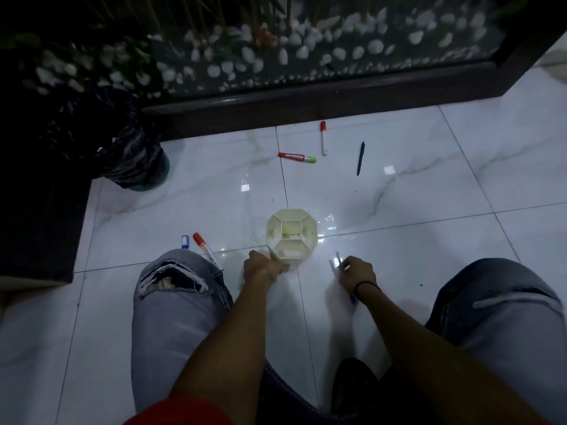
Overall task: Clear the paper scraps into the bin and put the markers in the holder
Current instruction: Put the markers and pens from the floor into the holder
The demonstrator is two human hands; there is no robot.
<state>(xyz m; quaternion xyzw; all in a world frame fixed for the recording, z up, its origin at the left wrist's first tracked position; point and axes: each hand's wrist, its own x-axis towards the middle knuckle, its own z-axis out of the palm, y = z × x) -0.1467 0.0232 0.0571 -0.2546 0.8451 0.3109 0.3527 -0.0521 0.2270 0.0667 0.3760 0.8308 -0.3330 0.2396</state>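
A cream, many-sided holder (291, 236) stands upright on the tiled floor, its compartments showing nothing inside. My left hand (260, 266) grips its near left base. My right hand (357, 273) is closed around a few pens or markers (337, 263), blurred, with a blue tip below the wrist. A red-capped white marker (207, 250) and a blue-capped one (184, 241) lie by my left knee. Farther off lie a red marker with a green cap (297, 157), a white marker with a red cap (323, 138) and a dark blue pen (360, 158). I see no paper scraps.
A bin lined with a black bag (135, 161) stands at the far left against a dark cabinet (40, 228). A dark-framed glass panel (306, 96) with white pebbles behind it runs along the back. My knees in grey jeans flank the holder.
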